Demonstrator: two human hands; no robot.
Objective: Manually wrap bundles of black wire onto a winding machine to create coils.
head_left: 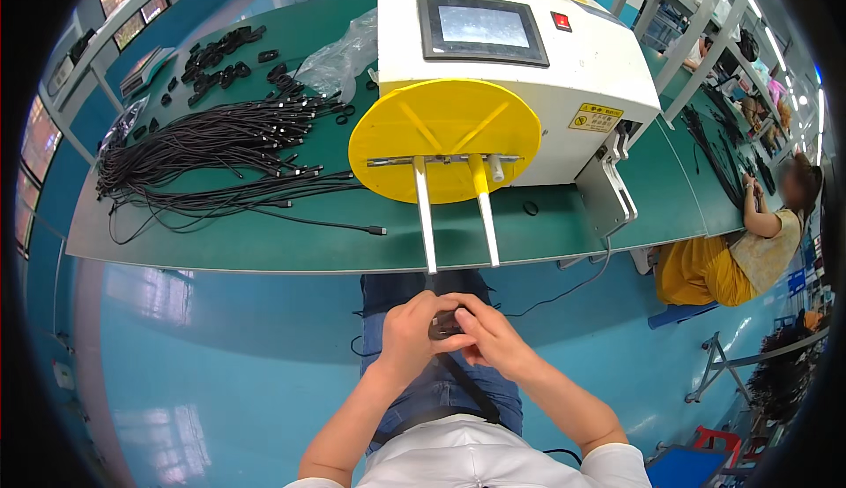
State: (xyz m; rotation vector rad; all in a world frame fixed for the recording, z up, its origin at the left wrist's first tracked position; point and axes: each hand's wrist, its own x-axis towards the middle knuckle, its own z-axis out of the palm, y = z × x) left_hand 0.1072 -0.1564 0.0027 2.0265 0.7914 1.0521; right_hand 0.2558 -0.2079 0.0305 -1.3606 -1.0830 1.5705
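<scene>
Both hands (449,329) pinch a black cable (464,384) trailing lapward, toward the person.

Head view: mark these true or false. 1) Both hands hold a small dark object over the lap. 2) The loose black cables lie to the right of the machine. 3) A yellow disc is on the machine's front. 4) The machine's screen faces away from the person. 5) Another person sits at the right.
1) True: the left hand and right hand close together on a small dark object above the lap.
2) False: the cables lie to the left of the machine on the green table.
3) True: the yellow disc is mounted on its front.
4) False: the screen faces the person.
5) True: another person sits at the right edge.
</scene>
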